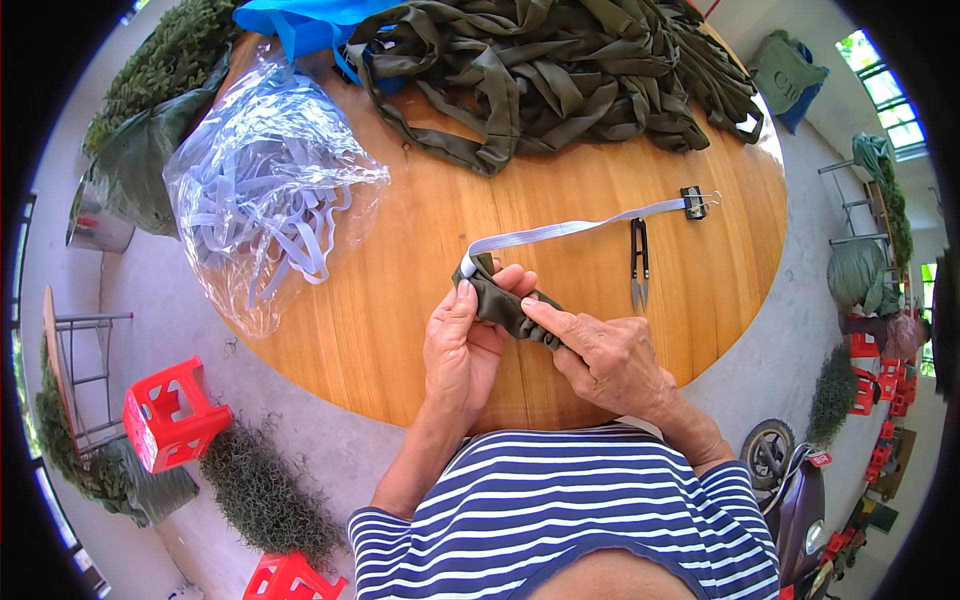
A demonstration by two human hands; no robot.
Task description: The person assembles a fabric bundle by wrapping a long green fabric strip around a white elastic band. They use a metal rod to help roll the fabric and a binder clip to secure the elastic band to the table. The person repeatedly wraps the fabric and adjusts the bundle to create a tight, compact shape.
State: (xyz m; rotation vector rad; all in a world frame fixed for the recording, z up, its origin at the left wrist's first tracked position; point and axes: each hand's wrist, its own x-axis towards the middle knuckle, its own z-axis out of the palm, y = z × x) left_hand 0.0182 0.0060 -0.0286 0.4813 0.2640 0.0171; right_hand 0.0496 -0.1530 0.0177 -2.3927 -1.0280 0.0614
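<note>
A gathered olive-green fabric tube (503,306) is held between my two hands over the near part of the round wooden table. My left hand (466,340) pinches its left end, where a white elastic band (560,232) comes out. That band runs to the right and ends in a black binder clip (693,203) lying on the table. My right hand (600,360) is closed on the bunched right part of the tube, its index finger lying along the cloth. Black-handled thread snips (640,262) lie to the right of my hands, below the band.
A large heap of olive fabric strips (560,80) covers the table's far side, beside a blue bag (300,25). At the left lies a clear plastic bag of white elastic bands (280,190). Red stools (172,415) and green artificial foliage (265,490) stand around; a scooter (795,500) is at right.
</note>
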